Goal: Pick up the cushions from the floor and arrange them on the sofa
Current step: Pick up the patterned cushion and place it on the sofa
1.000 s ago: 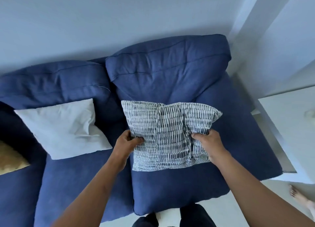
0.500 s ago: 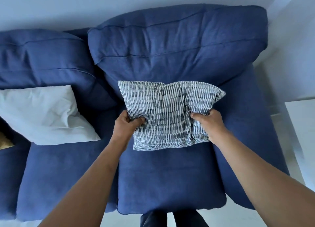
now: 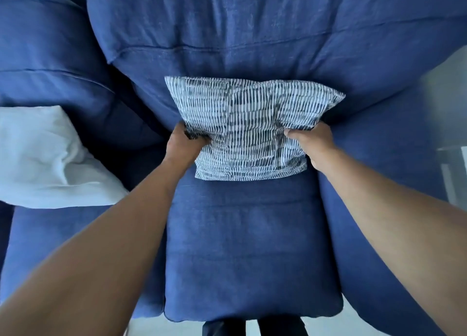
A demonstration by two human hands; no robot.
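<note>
A blue-and-white striped cushion point(image 3: 246, 126) leans against the back cushion of the blue sofa point(image 3: 242, 247), above the right-hand seat. My left hand point(image 3: 185, 145) grips its left edge and my right hand point(image 3: 312, 142) grips its right edge, both with fingers closed into the fabric. The cushion's lower edge rests at the back of the seat. A plain white cushion point(image 3: 48, 159) leans on the neighbouring seat to the left, partly cut off by the frame edge.
The sofa's right armrest point(image 3: 384, 209) runs down beside my right forearm. A pale table edge point(image 3: 454, 171) shows at the far right. Light floor point(image 3: 151, 328) and my dark trouser legs point(image 3: 252, 329) appear below the seat front.
I have leaned in closer, so the sofa fills the frame. The striped cushion has moved back and up against the sofa's back cushion, still held by both hands.
</note>
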